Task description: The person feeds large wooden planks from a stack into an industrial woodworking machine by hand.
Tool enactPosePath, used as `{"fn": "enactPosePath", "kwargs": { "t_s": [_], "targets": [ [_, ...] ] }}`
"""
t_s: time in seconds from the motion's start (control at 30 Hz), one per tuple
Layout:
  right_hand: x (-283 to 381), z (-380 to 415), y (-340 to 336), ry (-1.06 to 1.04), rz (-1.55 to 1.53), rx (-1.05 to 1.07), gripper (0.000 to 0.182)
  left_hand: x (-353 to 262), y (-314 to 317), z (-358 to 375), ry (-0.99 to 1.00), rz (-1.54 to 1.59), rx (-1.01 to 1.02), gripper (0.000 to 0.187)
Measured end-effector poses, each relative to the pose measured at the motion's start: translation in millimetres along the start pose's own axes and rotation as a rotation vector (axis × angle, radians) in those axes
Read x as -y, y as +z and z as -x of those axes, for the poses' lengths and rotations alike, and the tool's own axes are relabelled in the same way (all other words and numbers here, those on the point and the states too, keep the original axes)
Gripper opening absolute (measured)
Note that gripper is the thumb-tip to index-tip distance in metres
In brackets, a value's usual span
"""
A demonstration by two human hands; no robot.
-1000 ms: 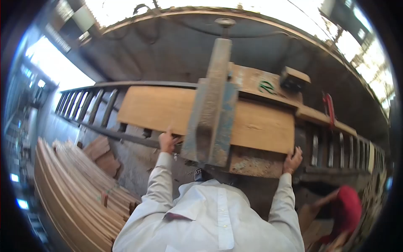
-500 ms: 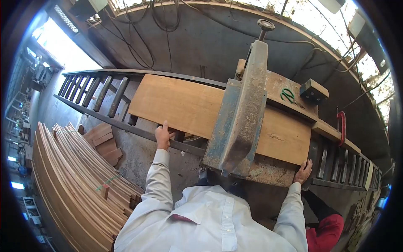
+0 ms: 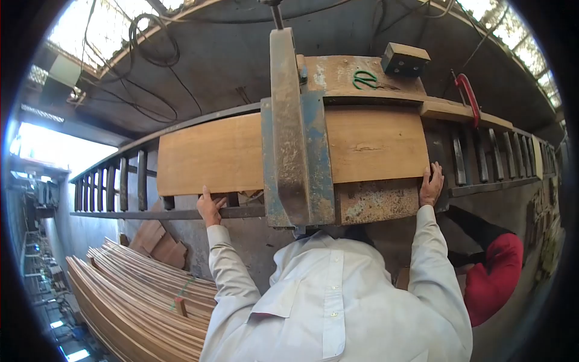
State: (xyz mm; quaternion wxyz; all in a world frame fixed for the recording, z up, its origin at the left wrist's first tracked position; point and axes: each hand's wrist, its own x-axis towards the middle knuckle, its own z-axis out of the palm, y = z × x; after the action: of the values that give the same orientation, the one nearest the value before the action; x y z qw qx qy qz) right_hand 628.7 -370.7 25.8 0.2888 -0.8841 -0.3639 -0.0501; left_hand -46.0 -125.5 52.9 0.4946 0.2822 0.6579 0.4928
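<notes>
A wide wooden board (image 3: 377, 145) lies flat across the machine bed, its middle hidden by the rusty, blue-edged machine arm (image 3: 292, 127). My left hand (image 3: 210, 208) is at the near edge of the board's left part, thumb up against the edge and fingers curled beneath or beside it, partly hidden. At the near right corner, my right hand (image 3: 431, 186) grips the board with the thumb on the near edge and fingers along the end. Below that part, a worn machine table (image 3: 380, 202) shows bare, speckled metal.
Roller conveyors (image 3: 129, 181) extend at both sides. Behind the board are a green-handled tool (image 3: 365, 79), a wooden block (image 3: 406, 59) and a red clamp (image 3: 469, 99). Stacked wood strips (image 3: 145, 295) lie at lower left. A person in red (image 3: 496, 277) is close at right.
My view has turned, so the machine and board appear farther left and more level. Both hands keep their places at the board's edges. More of the person in red shows.
</notes>
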Motion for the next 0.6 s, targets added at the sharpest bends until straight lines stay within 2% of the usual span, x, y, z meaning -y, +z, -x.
{"fn": "enactPosePath", "kwargs": {
  "t_s": [0.6],
  "targets": [
    [10, -1, -4, 0.059, -0.003, 0.014, 0.055, 1, -2, -1, -0.001, 0.023, 0.014, 0.048]
  ]
}}
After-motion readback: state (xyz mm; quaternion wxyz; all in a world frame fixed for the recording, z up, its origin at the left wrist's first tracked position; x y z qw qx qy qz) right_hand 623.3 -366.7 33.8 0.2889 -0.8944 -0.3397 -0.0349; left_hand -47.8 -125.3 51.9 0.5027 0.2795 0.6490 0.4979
